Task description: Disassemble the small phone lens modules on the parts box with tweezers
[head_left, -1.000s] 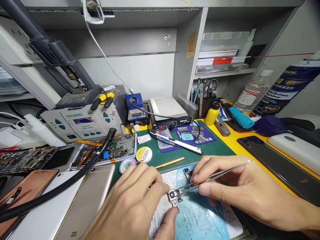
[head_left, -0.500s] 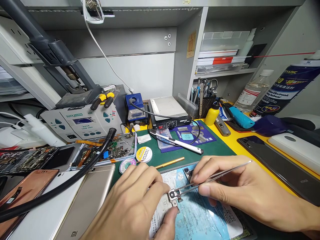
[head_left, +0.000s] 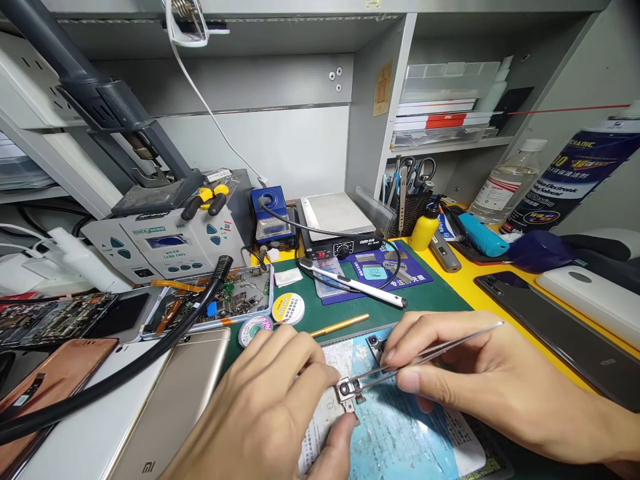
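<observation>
Between its fingertips and thumb, my left hand (head_left: 273, 403) steadies a small metal-framed phone camera module (head_left: 345, 390) with a round black lens. My right hand (head_left: 450, 373) is closed around thin metal tweezers (head_left: 425, 355). Their tips reach the right side of the module; whether they pinch a part of it I cannot tell. Beneath both hands lies a blue-and-white printed sheet (head_left: 383, 437). Partly hidden by my right fingers, a second small dark part with a lens (head_left: 374, 342) rests on the sheet.
A gold pen-like rod (head_left: 340, 325) and a black-and-white stylus-shaped tool (head_left: 355, 283) lie beyond my hands. A black hose (head_left: 165, 347) crosses several phones at left, near an open circuit board (head_left: 245, 293). A dark phone (head_left: 550, 333) lies at right, with bottles behind.
</observation>
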### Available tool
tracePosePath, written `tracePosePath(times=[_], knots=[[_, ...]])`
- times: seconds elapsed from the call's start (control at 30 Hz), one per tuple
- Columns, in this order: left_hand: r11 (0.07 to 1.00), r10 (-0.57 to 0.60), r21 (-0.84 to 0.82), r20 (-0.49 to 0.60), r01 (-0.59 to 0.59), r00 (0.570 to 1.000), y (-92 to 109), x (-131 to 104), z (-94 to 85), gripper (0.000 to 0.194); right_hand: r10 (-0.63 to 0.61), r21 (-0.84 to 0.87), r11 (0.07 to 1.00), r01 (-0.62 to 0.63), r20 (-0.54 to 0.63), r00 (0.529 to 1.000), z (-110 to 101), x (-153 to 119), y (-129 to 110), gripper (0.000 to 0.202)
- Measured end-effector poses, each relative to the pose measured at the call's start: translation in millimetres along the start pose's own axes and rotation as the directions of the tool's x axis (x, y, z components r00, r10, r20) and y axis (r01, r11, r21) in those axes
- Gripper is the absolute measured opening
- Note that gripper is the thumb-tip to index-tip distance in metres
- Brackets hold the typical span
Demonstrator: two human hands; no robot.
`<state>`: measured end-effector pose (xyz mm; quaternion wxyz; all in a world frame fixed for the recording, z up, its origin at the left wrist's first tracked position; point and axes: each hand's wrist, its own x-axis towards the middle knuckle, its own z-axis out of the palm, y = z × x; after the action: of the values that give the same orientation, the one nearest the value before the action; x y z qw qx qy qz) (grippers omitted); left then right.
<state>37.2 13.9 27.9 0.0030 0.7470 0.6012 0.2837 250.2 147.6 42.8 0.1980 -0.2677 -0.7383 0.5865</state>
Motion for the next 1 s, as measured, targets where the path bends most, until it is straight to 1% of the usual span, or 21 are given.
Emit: tracePosePath(times=[0.37,0.6,1.0], knots=[[1.0,-0.002,0.007,0.01,0.002,1.0,-0.4,0.4,-1.5,0.01,0.002,0.02,1.0,-0.002,0.002,1.0,-0.1,-1.3,0.3,0.005],[1.0,-0.003,0.005,0.016,0.003,1.0,-2.1,-0.6,-0.7,0.009,0.032,0.055,0.998,-0.033,0.019,0.999,0.2,-2.5,0.8,0.006],[1.0,0.002,0.016,0.023,-0.002,1.0,-1.9,-2.0,-0.9,0.009,-0.013,-0.02,1.0,0.013,-0.005,1.0,-1.9,-3.3,2.8,0.004]])
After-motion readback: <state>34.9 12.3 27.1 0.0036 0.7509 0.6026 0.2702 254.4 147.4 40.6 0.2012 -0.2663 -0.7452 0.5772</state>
